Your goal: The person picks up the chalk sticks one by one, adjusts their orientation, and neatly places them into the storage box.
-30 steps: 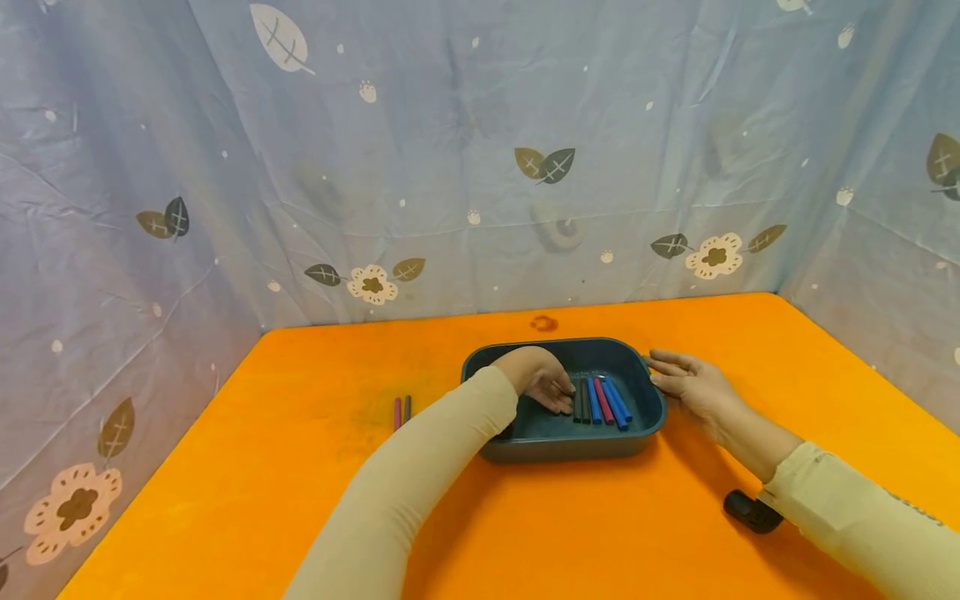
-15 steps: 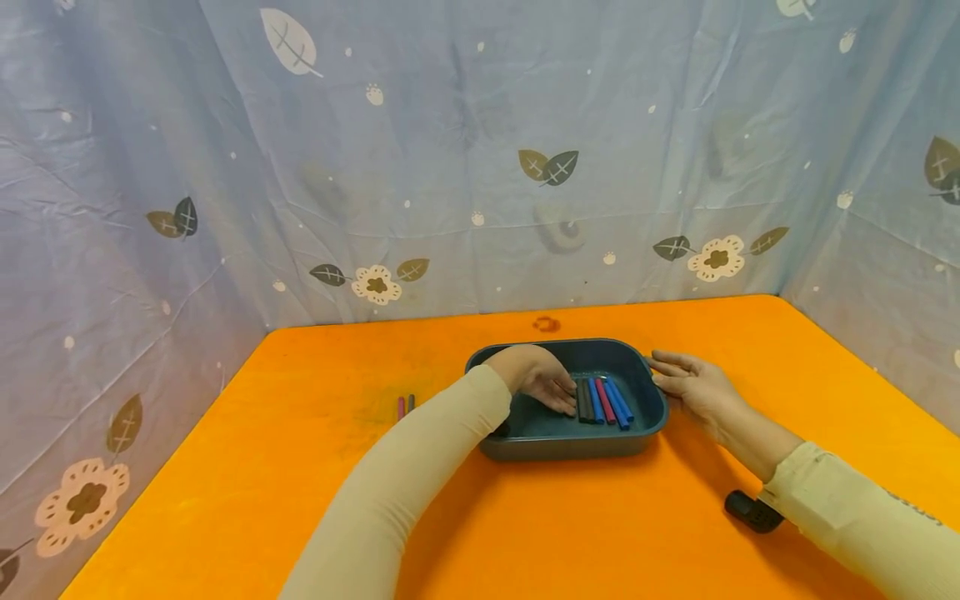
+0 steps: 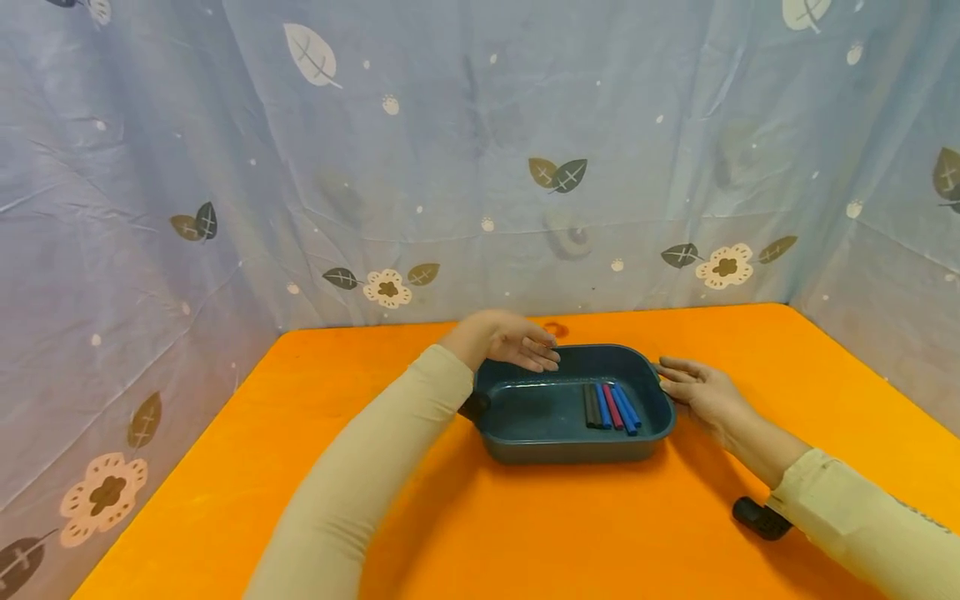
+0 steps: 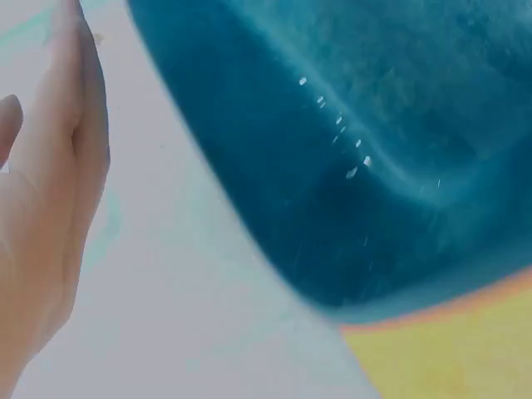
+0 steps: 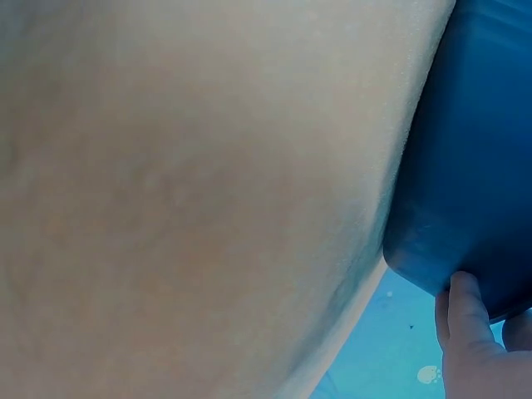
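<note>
tray (image 3: pixel 570 453): it stood on the orange counter (image 3: pixel 600 533), a dark blue-green one with rounded corners, its long side turned to the near edge.

sticks in the tray: six of them lay side by side in the right half, pointing from near to far. From left to right there were two dark sticks (image 3: pixel 592 407), a blue stick (image 3: pixel 603 407), a red stick (image 3: pixel 615 408) and a pair of blue sticks (image 3: pixel 627 410). The pair leaned slightly.

left hand (image 3: pixel 519 343): it was released, with the fingers quite straight and pointing to the right. It hung over the far left part of the tray, well apart from the sticks. In the left wrist view it was beside the tray and did not touch it.

right hand (image 3: pixel 701 393): it was also released, with extended fingers which touched the right end of the tray. In the right wrist view one fingertip rested on the outer wall.

sleeves: the left sleeve (image 3: pixel 367 475) and the right sleeve (image 3: pixel 847 508) were pale yellow. A black device (image 3: pixel 761 518) was under the right one.

behind the counter: a blue-grey curtain (image 3: pixel 465 175) with printed leaves and flowers hung on the far side.
</note>
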### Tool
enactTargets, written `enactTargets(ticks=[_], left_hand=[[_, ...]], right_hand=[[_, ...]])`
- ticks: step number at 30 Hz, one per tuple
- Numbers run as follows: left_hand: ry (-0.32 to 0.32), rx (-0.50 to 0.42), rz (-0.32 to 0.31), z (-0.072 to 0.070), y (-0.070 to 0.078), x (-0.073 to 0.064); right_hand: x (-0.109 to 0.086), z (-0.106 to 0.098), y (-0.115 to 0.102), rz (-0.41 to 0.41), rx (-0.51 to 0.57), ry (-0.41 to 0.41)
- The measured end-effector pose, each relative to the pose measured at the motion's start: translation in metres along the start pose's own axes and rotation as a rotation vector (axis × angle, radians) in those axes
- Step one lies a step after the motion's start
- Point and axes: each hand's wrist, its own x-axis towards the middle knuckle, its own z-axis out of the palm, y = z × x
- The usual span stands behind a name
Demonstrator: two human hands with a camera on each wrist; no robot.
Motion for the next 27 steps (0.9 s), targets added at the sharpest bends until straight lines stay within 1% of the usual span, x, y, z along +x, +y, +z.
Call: enactTargets(ticks=[4,8,14,17,21,27], left_hand=[[0.02,0.022,0.028,-0.007,0.0,-0.016],[0.067,0.028,0.065,-0.014,-0.009,-0.028],[0.083,0.023,0.076,-0.027,-0.031,-0.037],[0.095,0.017,0.082,-0.034,-0.041,-0.041],[0.121,0.021,0.083,-0.042,-0.052,-0.047],[0.16,0.027,0.093,-0.054,-0.066,-0.057]], right_hand=[[0.0,-0.003,0.002,-0.002,-0.013,0.001],[0.001,-0.004,0.004,-0.014,-0.018,-0.001],[0.002,-0.005,0.004,-0.013,0.008,0.008],[0.002,-0.004,0.004,-0.017,0.003,0.01],[0.002,-0.003,0.004,-0.022,-0.011,0.008],[0.003,-0.002,0.003,-0.022,0.014,0.004]])
